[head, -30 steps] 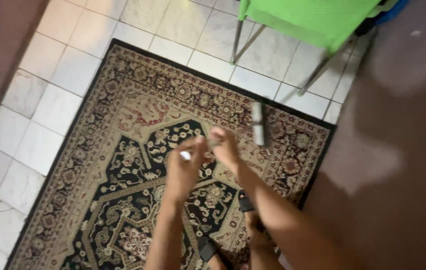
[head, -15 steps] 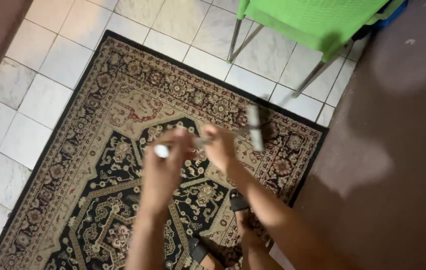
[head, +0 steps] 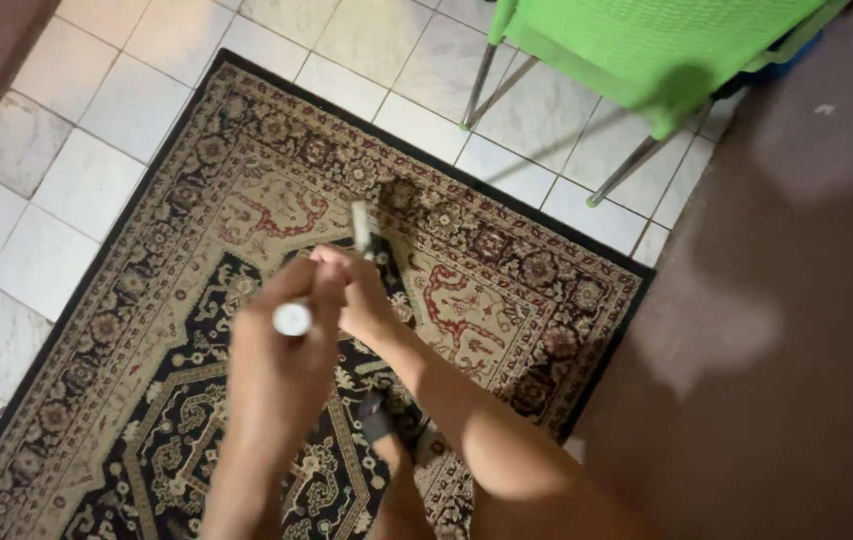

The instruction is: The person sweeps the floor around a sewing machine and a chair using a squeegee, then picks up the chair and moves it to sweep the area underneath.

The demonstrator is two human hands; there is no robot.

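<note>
Hands and grey tool shifted left.

both hands raised together, fingers curled closed

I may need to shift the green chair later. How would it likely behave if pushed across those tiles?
The green chair probably feels light: its seat looks like thin moulded plastic on slim metal legs. On the smooth, glossy tiled floor it would likely slide easily. Pushed high up, it might tip, since the legs are narrow; how it is loaded is out of view.
</note>
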